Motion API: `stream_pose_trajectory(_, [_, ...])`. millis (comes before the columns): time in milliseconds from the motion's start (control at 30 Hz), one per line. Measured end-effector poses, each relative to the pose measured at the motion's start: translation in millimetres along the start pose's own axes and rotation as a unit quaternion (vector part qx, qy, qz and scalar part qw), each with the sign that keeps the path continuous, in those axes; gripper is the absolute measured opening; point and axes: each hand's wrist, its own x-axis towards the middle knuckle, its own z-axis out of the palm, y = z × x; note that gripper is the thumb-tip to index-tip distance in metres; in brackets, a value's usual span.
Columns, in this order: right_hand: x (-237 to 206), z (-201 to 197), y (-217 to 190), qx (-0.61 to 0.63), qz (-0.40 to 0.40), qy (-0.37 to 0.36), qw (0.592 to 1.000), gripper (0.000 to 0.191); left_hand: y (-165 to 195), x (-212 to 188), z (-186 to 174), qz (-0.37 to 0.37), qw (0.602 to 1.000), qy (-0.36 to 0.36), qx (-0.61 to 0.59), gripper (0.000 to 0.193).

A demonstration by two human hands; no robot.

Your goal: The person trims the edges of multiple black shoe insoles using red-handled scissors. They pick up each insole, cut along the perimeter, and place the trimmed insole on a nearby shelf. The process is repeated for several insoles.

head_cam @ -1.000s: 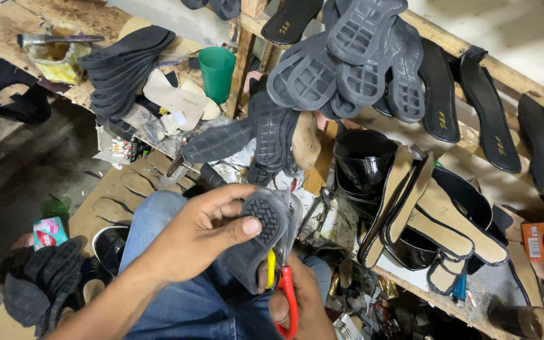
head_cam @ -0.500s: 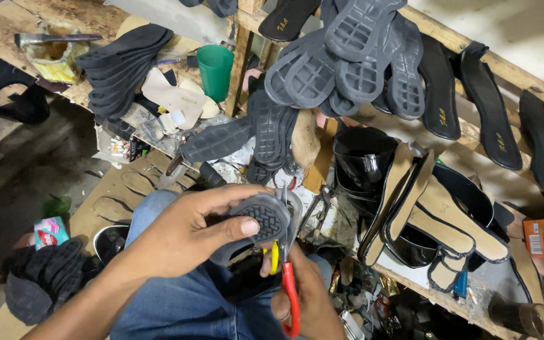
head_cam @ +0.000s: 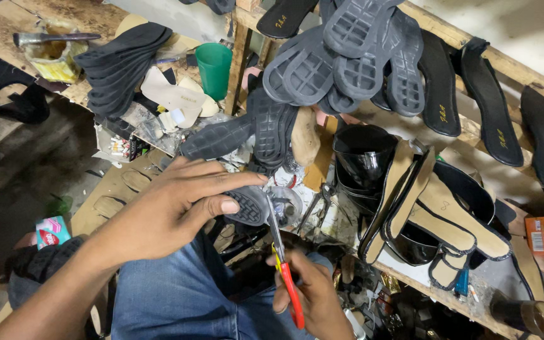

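Head view: the left hand [head_cam: 171,211] is closed over a black rubber sole [head_cam: 248,204], thumb pressed on its treaded face and fingers curled along the top edge, holding it above the lap in blue jeans [head_cam: 184,296]. The right hand [head_cam: 313,296] has its grip shut round the red and yellow handles of scissors [head_cam: 283,264], whose blades point up and meet the sole's right edge. Just behind the sole lie more black soles [head_cam: 266,129] on the cluttered worktop [head_cam: 410,277], with a green cup [head_cam: 213,62] further back and a bunch of treaded soles [head_cam: 347,56] hanging above. To the right, tan insoles [head_cam: 442,211] lean in a stack against shiny black pieces [head_cam: 363,154].
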Motion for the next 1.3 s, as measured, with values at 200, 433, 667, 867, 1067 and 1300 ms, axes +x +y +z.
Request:
stream_pose_trajectory(200, [1,4,5,0.06,-0.05,0.014,0.997,0.022,-2,0,2,0.042,0.999,0.007,0.001,0.049])
stream_pose_trajectory(433, [4,-2,4,-0.077,-0.113,0.001,0.991,0.026,-4,1,-2,0.046,0.998,-0.02,0.047,0.051])
stream_pose_trajectory(667, [4,-7,-2,-0.164,-0.094,0.012,0.982,0.035,-10,1,-3,0.038,0.996,-0.045,0.06,0.048])
stream_pose_trajectory(867, [7,8,12,-0.048,0.045,0.072,0.995,0.029,-20,4,9,-0.055,0.997,0.057,-0.015,0.032])
stream_pose_trajectory(1067, [4,25,20,0.133,0.011,0.023,0.991,0.038,-33,-4,9,-0.163,0.749,0.409,-0.495,0.052])
stream_pose_trajectory(1300, [29,41,20,0.082,0.05,0.118,0.988,0.05,-25,-34,69,-0.272,0.687,0.034,-0.673,0.06])
